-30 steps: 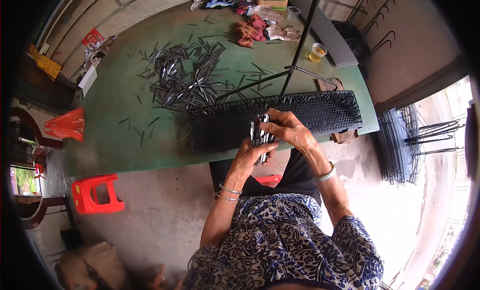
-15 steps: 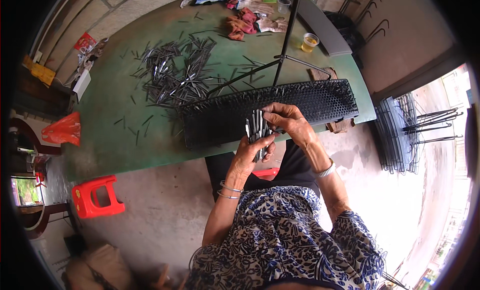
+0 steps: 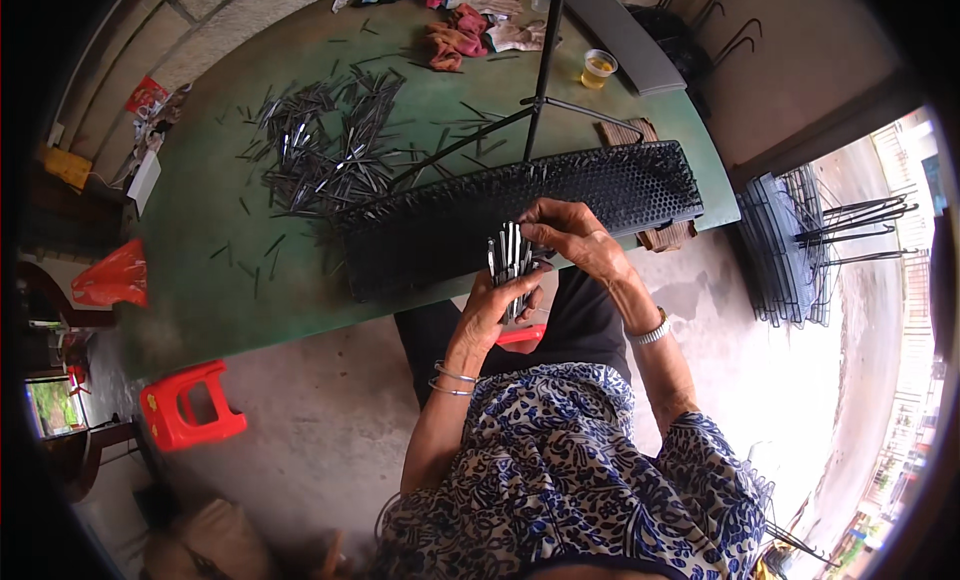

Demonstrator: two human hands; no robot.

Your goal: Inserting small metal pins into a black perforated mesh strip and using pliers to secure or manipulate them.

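Observation:
My left hand (image 3: 498,305) is closed around a bundle of thin dark metal strips (image 3: 510,248), their shiny ends standing up above the thumb. At the top of that bundle, my right hand (image 3: 575,235) pinches with thumb and forefinger; whether a single strip is between the fingertips is too small to make out. Just beyond both hands lies a long black perforated rack (image 3: 610,190), with many small strips standing in its holes along the far side. To its left, a loose heap of the same dark strips (image 3: 325,145) spreads over the green table (image 3: 200,280).
A thin black stand (image 3: 537,102) rises behind the rack. A cup of yellow liquid (image 3: 598,70) and gloves (image 3: 460,42) lie farther back. Beneath the rack's right end is cardboard (image 3: 668,237). A red stool (image 3: 195,405) stands left; wire racks (image 3: 790,245) lean right.
The whole view has shifted slightly, so table and rack appear farther left. My left hand still grips the bundle, and my right fingers stay at its top.

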